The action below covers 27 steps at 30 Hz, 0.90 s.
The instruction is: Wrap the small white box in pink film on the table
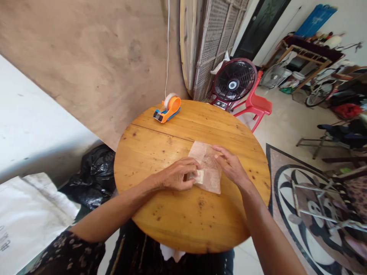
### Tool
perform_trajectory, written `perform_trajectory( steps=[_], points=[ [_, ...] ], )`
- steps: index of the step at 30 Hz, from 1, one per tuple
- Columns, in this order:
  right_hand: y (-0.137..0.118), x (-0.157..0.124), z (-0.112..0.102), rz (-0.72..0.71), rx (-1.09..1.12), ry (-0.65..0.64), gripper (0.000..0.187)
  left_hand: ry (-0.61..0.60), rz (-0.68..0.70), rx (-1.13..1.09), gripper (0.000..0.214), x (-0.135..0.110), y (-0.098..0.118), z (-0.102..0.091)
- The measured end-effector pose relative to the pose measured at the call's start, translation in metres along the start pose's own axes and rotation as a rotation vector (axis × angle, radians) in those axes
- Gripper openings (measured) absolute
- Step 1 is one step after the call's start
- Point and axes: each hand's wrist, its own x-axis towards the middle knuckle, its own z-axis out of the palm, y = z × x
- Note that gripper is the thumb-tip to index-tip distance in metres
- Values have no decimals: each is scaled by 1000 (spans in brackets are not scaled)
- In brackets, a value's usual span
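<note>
Just the head cam here. The person's left hand has its fingers and thumb curled in, pinching a small whitish rectangular piece at the near edge of a crinkly clear plastic sheet. The right hand lies open, fingers spread flat on the sheet's right side. The sheet sits on the round wooden table, right of centre. An orange tape dispenser sits at the far edge, well apart.

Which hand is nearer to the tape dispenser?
Left. The left hand is on the bag, below the tape dispenser; the right hand is farther right.
</note>
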Motion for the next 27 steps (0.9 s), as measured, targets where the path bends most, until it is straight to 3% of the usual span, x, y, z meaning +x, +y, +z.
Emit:
perform_trajectory(
  steps=[4, 10, 17, 19, 23, 27],
  points=[
    [1, -27, -7, -26, -160, 93, 35, 5, 2, -6, 17, -1, -2, 1],
    [-1, -63, -1, 233, -238, 85, 58, 10, 19, -3, 16, -1, -2, 2],
    [-10, -68, 15, 361, -159, 16, 66, 16, 24, -6, 17, -2, -2, 2],
    [-13, -65, 18, 373, -178, 1, 61, 14, 27, 1, 17, -2, -3, 1],
    [-17, -63, 22, 371, -307, -25, 28, 7, 26, 14, 17, -1, -3, 1],
    [-19, -65, 24, 327, -383, -22, 32, -2, 24, 8, 16, 0, -3, 1]
  ],
)
